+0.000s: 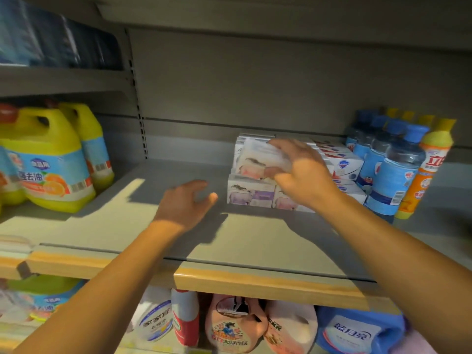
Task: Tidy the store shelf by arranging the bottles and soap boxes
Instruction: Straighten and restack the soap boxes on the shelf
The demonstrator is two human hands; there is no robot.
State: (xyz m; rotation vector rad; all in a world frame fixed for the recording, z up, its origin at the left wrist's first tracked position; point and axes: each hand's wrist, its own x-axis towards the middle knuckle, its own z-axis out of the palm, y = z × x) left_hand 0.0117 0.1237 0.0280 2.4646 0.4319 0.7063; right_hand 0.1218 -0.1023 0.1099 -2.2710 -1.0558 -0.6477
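Observation:
My right hand grips a white soap box from above, its fingers over the top and its thumb on the front, at the upper layer of a stack of white and purple soap boxes on the middle shelf. To the stack's right lie white soap boxes with red and blue print. My left hand hovers just left of the stack above the bare shelf, fingers loosely spread and holding nothing. Clear bottles with blue caps stand at the right.
Yellow detergent jugs stand at the left of the shelf. An orange and yellow bottle stands beside the blue-capped ones. The shelf below holds pink, white and blue bottles. Dark packs sit on the upper left shelf.

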